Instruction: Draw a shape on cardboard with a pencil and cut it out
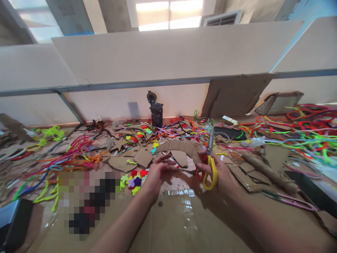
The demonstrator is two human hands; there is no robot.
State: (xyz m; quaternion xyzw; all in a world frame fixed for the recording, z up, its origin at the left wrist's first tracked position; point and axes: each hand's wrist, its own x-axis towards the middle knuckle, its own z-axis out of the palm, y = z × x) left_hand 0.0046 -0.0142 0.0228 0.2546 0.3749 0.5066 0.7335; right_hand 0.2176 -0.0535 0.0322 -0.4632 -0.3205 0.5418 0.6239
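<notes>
In my right hand (221, 174) is a pair of scissors (210, 160) with yellow and red handles, blades pointing up and away. The fingers of that hand also pinch one end of a curved cardboard strip (181, 146), which arches over to the left. My left hand (156, 172) is below the strip's other end, its fingers stretched to the right and slightly apart. Whether its fingertips touch the cardboard, I cannot tell. Small pompom-like flowers (134, 181) in several colours lie beside my left wrist. Cardboard scraps (143, 157) are spread just beyond my hands.
A black container with a raised lid (157, 114) stands at the back. Fuzzy pipe cleaners (302, 123) lie heaped at right, more (76, 151) at left. A pink-handled cutter (292, 201) lies at right. A dark box-like object (22, 225) sits front left. White panels (171, 56) border the back.
</notes>
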